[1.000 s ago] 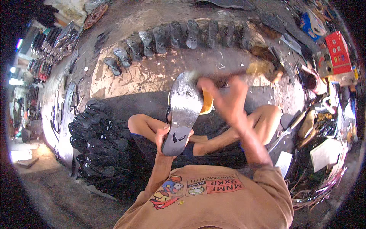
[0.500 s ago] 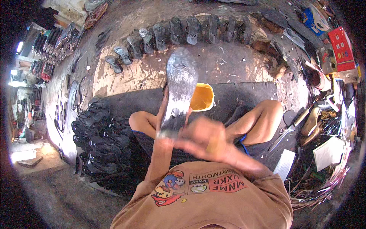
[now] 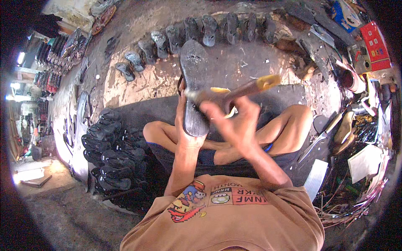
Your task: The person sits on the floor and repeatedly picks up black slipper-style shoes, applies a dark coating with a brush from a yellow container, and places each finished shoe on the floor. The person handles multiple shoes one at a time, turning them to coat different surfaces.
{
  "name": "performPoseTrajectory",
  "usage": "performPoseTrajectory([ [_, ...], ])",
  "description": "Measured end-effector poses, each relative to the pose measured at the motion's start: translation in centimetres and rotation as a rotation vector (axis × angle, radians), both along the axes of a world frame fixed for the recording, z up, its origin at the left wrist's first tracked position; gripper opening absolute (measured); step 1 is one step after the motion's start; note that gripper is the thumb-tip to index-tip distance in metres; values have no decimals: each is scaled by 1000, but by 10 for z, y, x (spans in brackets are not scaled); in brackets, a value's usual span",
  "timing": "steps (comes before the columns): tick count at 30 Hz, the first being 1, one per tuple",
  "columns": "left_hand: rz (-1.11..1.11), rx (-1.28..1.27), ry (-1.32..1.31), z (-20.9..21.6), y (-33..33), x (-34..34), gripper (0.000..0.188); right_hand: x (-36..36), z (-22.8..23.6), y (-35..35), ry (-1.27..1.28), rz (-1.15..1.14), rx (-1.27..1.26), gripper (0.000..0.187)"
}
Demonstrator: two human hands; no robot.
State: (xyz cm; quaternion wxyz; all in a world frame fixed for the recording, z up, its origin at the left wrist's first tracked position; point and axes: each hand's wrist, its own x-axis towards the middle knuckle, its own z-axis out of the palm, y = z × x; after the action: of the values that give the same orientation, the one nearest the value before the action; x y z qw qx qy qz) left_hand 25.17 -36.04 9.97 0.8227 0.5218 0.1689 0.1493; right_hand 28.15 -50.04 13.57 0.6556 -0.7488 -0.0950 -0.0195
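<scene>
My left hand [image 3: 189, 134] holds a black sandal sole [image 3: 194, 71] from beneath, its long flat face turned up and its rounded front pointing away from me. My right hand [image 3: 243, 117] is closed round a brush [image 3: 247, 88] with a brown handle and yellow end. Motion blurs the brush; its pale tip lies over the middle of the sole, and contact is hard to tell. Behind the brush and right hand, a yellow tub [image 3: 220, 89] is mostly hidden.
Several sandals [image 3: 209, 31] stand in a curved row beyond the sole. At my left is a pile of black sandals [image 3: 111, 152]. Scissors [image 3: 312, 144], a white sheet [image 3: 315, 180] and a red box [image 3: 375, 46] lie to the right, among scraps.
The right hand has moved away from the heel end, bringing the brush across the sole's middle. The sole has tilted, losing its bright shine, and the tub is now more covered.
</scene>
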Motion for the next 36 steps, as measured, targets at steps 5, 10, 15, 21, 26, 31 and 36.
performPoseTrajectory([
  [5, -126, -653, -192, 0, 3, 3, 45, 3, -3, -10, -99, -21, 4, 27],
  [10, -61, -179, -73, -9, 7, -1, 53, -16, -11, -17, -517, 96, -117, 26],
  [15, -220, -502, 4, 7, -2, -26, 62, 76, 5, -29, -312, -268, -109, 31],
  [21, -593, -105, 141, 3, 57, -74, 60, 160, -34, -81, -248, -379, -463, 56],
  [26, 376, -1, 48, 27, 232, -11, 45, 103, -73, -63, -52, -219, -312, 55],
  [31, 703, -51, 97, -157, 577, 36, 39, 46, -85, -10, 254, -350, -357, 40],
  [36, 890, -16, 388, -283, 635, 120, 36, 28, -89, -30, 197, -310, -591, 49],
])
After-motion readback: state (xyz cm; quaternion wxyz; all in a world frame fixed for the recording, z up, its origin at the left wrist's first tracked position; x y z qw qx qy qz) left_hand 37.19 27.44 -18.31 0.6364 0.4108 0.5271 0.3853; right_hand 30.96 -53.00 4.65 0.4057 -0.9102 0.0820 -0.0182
